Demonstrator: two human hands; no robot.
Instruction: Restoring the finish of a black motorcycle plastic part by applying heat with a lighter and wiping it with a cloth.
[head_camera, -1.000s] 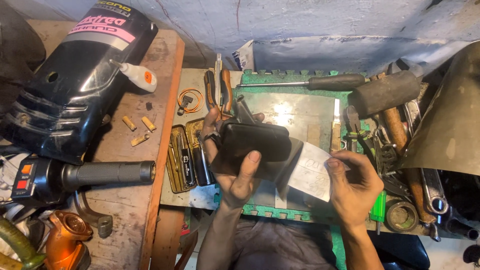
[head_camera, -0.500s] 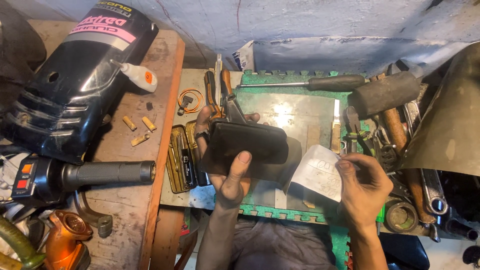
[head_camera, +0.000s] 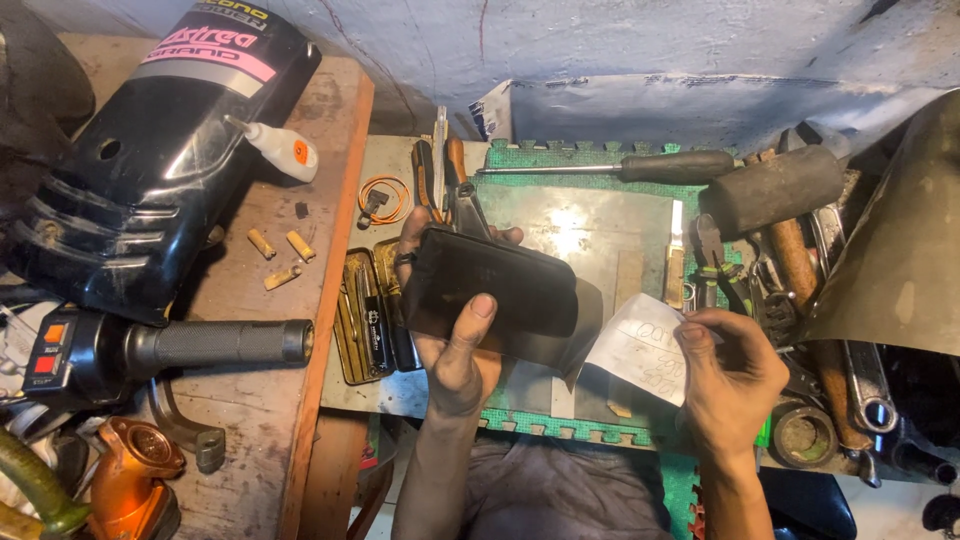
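**A crowded workbench, a black part held over the metal plate**

The wall at the far edge is rough, stained plaster, well beyond the held part. Left of the grip runs a worn wooden bench, and on it lies a big black motorcycle body cover with a pink stripe, well apart from the hands. Nearer along that bench is a black handlebar grip with switch housing, and below it an orange metal casting. Directly under the grip sits a dull metal plate resting on a green foam mat. To the right of the grip a curved sheet of brownish metal leans over a heap of tools, with a rubber mallet at its top and wrenches beneath. A long screwdriver lies across the mat beyond the grip.

The left hand is clamped on a black oblong plastic cover, thumb over its near face and fingers curled around the far edge, holding it just above the plate. The right hand pinches a sheet of sandpaper between thumb and fingers, just right of the cover; whether paper touches cover cannot be told.

Just left of the grip lies an open tin of small bits. Farther left are a white glue bottle and three cigarette butts.
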